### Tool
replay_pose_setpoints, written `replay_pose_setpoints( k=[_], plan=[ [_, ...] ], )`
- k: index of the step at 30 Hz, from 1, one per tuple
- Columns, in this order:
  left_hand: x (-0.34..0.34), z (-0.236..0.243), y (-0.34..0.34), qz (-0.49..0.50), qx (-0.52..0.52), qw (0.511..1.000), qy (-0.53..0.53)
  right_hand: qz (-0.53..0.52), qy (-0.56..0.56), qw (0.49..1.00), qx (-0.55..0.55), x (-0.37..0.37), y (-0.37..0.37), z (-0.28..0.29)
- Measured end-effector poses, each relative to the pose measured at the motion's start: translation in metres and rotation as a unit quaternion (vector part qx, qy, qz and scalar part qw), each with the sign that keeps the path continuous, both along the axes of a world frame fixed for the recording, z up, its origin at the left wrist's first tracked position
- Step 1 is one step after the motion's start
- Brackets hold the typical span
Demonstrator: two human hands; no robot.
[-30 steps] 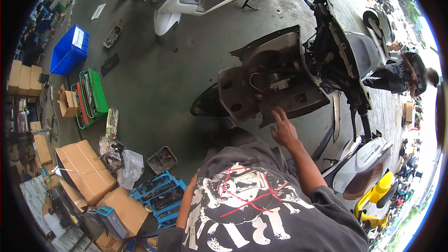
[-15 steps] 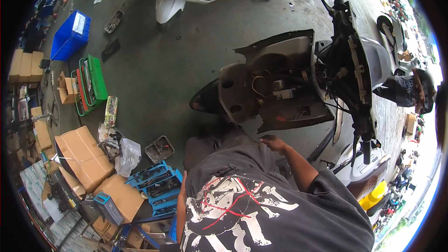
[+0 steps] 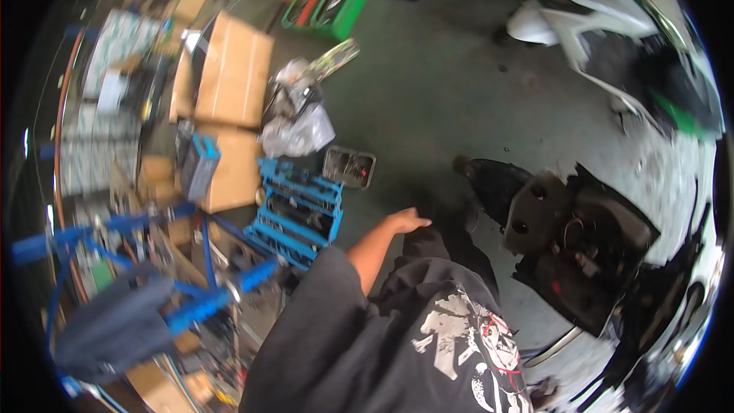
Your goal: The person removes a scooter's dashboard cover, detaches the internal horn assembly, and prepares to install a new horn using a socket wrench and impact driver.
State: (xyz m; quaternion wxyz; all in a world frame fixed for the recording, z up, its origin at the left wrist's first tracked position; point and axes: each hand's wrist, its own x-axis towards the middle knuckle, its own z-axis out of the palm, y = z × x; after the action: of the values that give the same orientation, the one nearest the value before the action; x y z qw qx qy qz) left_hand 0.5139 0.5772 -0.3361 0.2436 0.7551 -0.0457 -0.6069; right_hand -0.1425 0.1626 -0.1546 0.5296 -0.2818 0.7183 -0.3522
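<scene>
My left hand (image 3: 407,221) hangs in front of my dark trousers, over my thigh, its forearm coming out of a black sleeve. Motion blur smears its fingers, so how far they curl cannot be told; no object shows in it. Nearest on its left is a blue fold-out toolbox (image 3: 298,214) with tools in its trays, standing apart from the hand. A grey metal tray (image 3: 349,167) with small parts lies on the floor just beyond. My right hand is out of view.
A partly stripped scooter body (image 3: 558,233) stands at the right. A white and green scooter (image 3: 604,19) is behind it. Cardboard boxes (image 3: 235,69), a plastic bag (image 3: 306,131), a green toolbox (image 3: 353,4) and a blue rack (image 3: 222,298) line the left.
My view has swung left, so the toolbox and rack come nearer the middle and the scooter body shifts right. My left hand has come forward into view; my right hand has left it.
</scene>
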Motion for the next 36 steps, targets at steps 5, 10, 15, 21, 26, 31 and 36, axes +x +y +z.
replay_pose_setpoints(
  k=[5, 10, 15, 21, 26, 31, 36],
  plan=[
    [-0.057, 0.040, -0.039, 0.002, -0.009, 0.999, 0.044, 0.330, 0.160, 0.884, 0.289, 0.150, 0.036, -0.085],
    [-0.072, 0.072, 0.002, -0.067, 0.024, 0.997, -0.013, 0.627, 0.151, 0.717, 0.265, 0.322, 0.028, -0.118],
    [-0.075, 0.035, 0.100, 0.230, -0.042, 0.972, 0.038, 0.849, 0.173, 0.491, 0.092, 0.445, 0.034, -0.117],
    [-0.119, -0.034, 0.177, 0.417, 0.071, 0.876, 0.232, 0.772, 0.168, 0.597, 0.142, 0.561, 0.080, -0.072],
    [-0.137, -0.031, 0.174, 0.587, -0.035, 0.741, 0.324, 0.775, 0.217, 0.577, 0.139, 0.652, 0.086, -0.078],
    [-0.055, -0.019, 0.170, 0.664, -0.103, 0.656, 0.344, 0.782, 0.292, 0.524, 0.171, 0.726, 0.075, -0.121],
    [0.074, -0.017, 0.185, 0.742, -0.108, 0.615, 0.244, 0.823, 0.333, 0.423, 0.181, 0.819, 0.088, -0.149]
  ],
)
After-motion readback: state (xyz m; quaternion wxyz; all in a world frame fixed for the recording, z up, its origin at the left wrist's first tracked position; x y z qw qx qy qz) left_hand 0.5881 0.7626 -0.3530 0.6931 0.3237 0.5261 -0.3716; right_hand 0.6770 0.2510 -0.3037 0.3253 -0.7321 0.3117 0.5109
